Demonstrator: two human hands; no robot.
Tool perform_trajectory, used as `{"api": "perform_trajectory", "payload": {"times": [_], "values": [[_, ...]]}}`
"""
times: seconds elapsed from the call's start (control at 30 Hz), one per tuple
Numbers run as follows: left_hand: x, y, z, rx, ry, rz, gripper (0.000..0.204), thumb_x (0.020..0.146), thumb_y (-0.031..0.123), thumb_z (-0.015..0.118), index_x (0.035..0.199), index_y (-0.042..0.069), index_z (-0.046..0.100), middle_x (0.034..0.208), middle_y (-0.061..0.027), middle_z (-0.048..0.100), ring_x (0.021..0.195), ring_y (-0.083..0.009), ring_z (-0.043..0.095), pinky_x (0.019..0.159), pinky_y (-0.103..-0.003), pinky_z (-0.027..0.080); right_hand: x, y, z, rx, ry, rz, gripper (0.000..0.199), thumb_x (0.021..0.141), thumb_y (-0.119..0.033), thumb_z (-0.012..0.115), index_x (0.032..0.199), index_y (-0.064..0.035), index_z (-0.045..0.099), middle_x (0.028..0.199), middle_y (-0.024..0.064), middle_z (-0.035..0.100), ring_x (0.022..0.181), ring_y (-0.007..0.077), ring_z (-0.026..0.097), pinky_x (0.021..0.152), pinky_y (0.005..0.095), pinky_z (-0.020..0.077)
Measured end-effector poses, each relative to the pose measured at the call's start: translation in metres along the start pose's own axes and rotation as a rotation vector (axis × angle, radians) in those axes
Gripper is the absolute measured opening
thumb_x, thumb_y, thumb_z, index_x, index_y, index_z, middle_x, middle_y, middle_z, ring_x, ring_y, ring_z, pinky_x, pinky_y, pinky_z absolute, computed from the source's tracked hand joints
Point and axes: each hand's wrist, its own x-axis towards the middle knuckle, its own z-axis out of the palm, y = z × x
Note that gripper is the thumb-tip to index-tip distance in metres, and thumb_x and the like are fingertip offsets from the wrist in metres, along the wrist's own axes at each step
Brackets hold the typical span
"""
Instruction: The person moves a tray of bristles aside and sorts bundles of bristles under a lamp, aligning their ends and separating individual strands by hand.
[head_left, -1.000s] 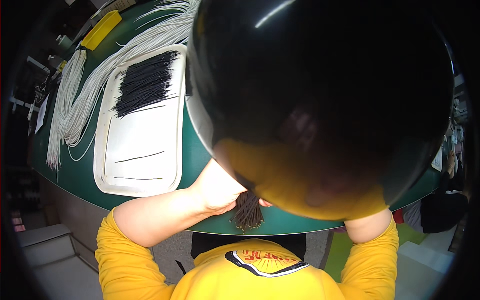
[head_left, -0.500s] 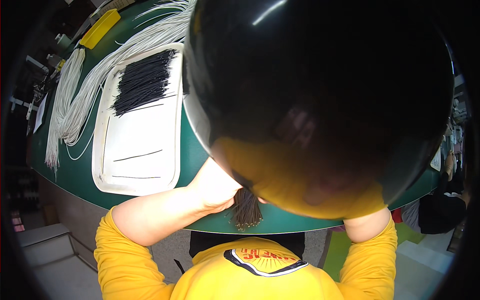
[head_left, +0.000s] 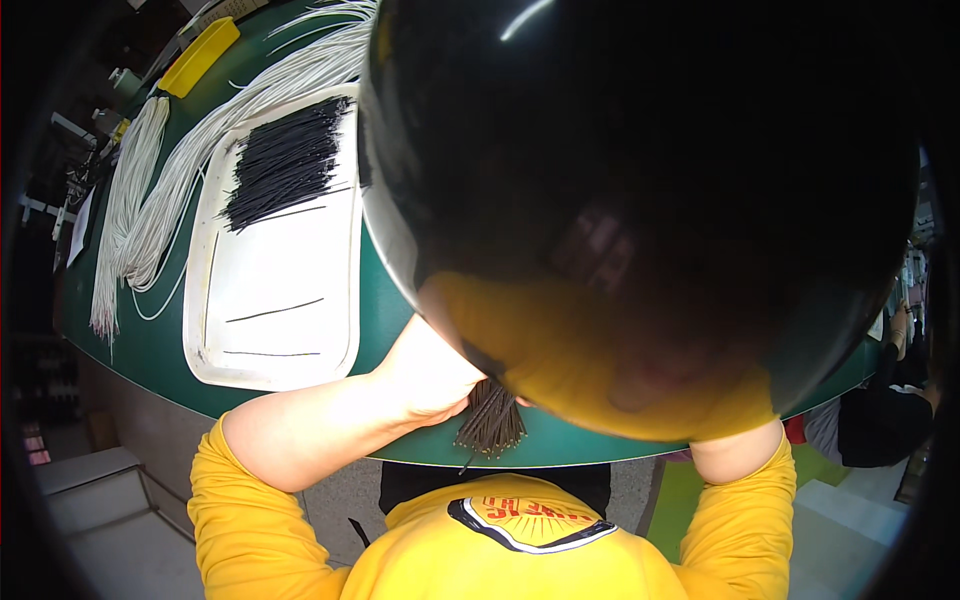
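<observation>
Bare left hand (head_left: 435, 385): beside splayed bundle of thin dark wires (head_left: 492, 420); grip hidden, cannot tell.
Bare right hand (head_left: 525, 402): mostly behind glossy black dome (head_left: 640, 190); cannot tell grip.

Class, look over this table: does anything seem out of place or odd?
Yes, slightly: in the near half of the white tray, a few black wires lie stray, apart from the main pile. Also, a large, glossy, dark round object oddly blocks much of the view.

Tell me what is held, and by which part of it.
Dark wires, apparently, above their fanned ends; the black dome hides the exact grip.
</observation>
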Motion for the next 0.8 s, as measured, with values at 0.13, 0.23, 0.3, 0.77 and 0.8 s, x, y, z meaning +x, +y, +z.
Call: {"api": "perform_trajectory", "payload": {"times": [0.13,0.23,0.3,0.77,0.8], "values": [[0.002,0.000,0.004,-0.025,0.003,0.053,0.015,0.071,0.003,0.060,0.084,-0.003,0.054,0.071,-0.0100,0.056,0.057,-0.0175,0.054,0.050,-0.027,0.045,0.004,0.002,-0.004,0.007,0.010,-0.004,0.049,0.070,0.005,0.059,0.114,0.0043,0.037,0.111,0.0130,0.046,0.100,0.0200,0.047,0.085,0.0305,0.0380],[-0.001,0.002,0.000,-0.026,0.015,0.036,0.013,0.071,0.001,0.059,0.083,-0.003,0.054,0.068,-0.0093,0.055,0.054,-0.0168,0.051,0.047,-0.027,0.042,0.009,0.017,-0.008,0.057,-0.005,-0.004,0.050,0.070,0.005,0.059,0.114,0.0043,0.037,0.111,0.0130,0.046,0.100,0.0200,0.047,0.085,0.0305,0.0380],[0.004,0.005,0.006,-0.047,-0.082,0.022,0.013,0.071,0.001,0.059,0.083,-0.003,0.054,0.067,-0.0091,0.054,0.053,-0.0166,0.050,0.046,-0.027,0.040,0.001,-0.001,-0.002,0.000,0.022,-0.002,0.050,0.070,0.005,0.059,0.114,0.0042,0.037,0.111,0.0130,0.047,0.100,0.0200,0.047,0.085,0.0305,0.0381],[0.004,0.005,0.009,-0.123,-0.168,-0.005,0.016,0.072,0.005,0.060,0.083,-0.003,0.051,0.066,-0.0103,0.052,0.056,-0.0168,0.049,0.051,-0.026,0.039,0.013,0.003,-0.002,-0.005,0.069,-0.012,0.051,0.069,0.005,0.060,0.114,0.0040,0.037,0.111,0.0129,0.047,0.100,0.0199,0.047,0.085,0.0305,0.0384],[0.003,0.006,0.010,-0.111,-0.135,-0.029,0.016,0.072,0.005,0.060,0.083,-0.003,0.051,0.066,-0.0101,0.052,0.056,-0.0168,0.049,0.051,-0.026,0.040,0.014,0.002,-0.002,-0.008,0.074,-0.014,0.051,0.069,0.005,0.060,0.114,0.0040,0.037,0.111,0.0129,0.047,0.100,0.0199,0.047,0.085,0.0305,0.0384]]}}
